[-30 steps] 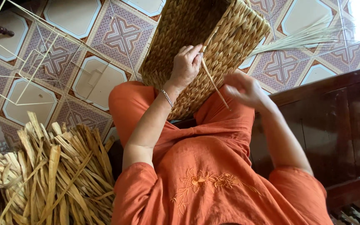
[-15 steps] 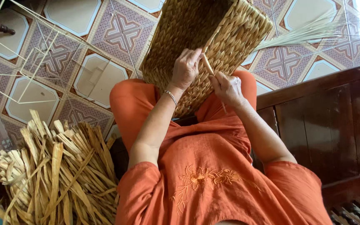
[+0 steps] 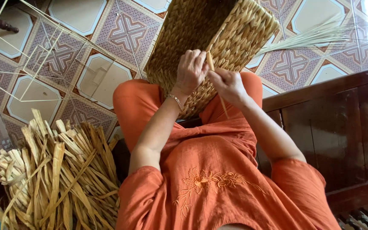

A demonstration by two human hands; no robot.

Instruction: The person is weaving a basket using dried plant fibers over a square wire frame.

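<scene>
Straw-gold woven basket (image 3: 209, 38), tight plaited weave, tilted on the orange-clad lap at upper centre of the frame. Left hand (image 3: 190, 70) curled against its wall, touching the weave. Right hand (image 3: 226, 85) just beside, pinched narrow on a pale fibre strip (image 3: 211, 64) running across the basket and down past the wrist.

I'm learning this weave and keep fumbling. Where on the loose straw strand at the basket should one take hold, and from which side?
Probably near where the strand meets the woven basket, pinched across its flat width. It is thin and limp, and its tail trails down toward the lap, so a low grip would flop. The left hand presses beside it there; the right hand comes in from the right.
</scene>
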